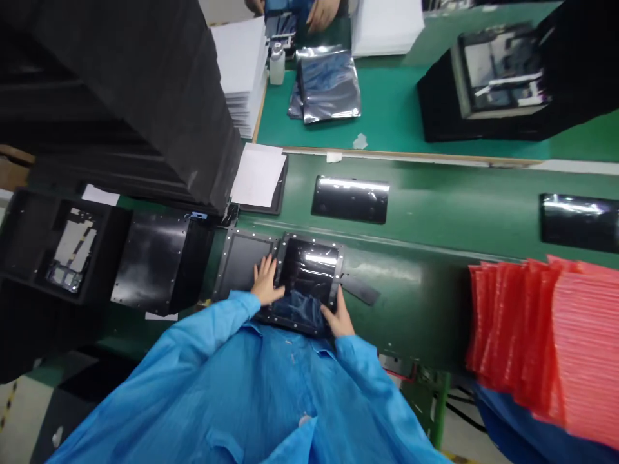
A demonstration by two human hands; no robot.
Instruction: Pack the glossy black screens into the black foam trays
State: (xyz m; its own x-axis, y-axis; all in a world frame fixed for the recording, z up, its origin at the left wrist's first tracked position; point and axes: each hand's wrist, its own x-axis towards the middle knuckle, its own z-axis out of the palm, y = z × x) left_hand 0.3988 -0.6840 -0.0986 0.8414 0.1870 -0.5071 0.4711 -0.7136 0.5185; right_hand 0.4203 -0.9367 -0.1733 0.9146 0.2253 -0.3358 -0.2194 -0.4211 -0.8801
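Observation:
A black rectangular panel [309, 274] with a glossy screen and a studded rim lies in front of me on the green belt [435, 258]. My left hand [265, 282] rests flat on its left edge, fingers spread. My right hand [338, 317] grips the panel's near right corner, fingers curled on the rim. Both arms wear blue sleeves. A second dark panel [244, 264] lies just left of my left hand. A thin black strip [358, 289] lies at the panel's right side.
Two glossy black panels [350, 199] [579, 221] lie farther along the belt. A tall black foam stack [145, 96] and black trays [62, 248] stand left. Red bags [546, 335] pile at right. Silver bags [329, 84], white sheets [242, 64] and another person's hands [322, 13] are across the table.

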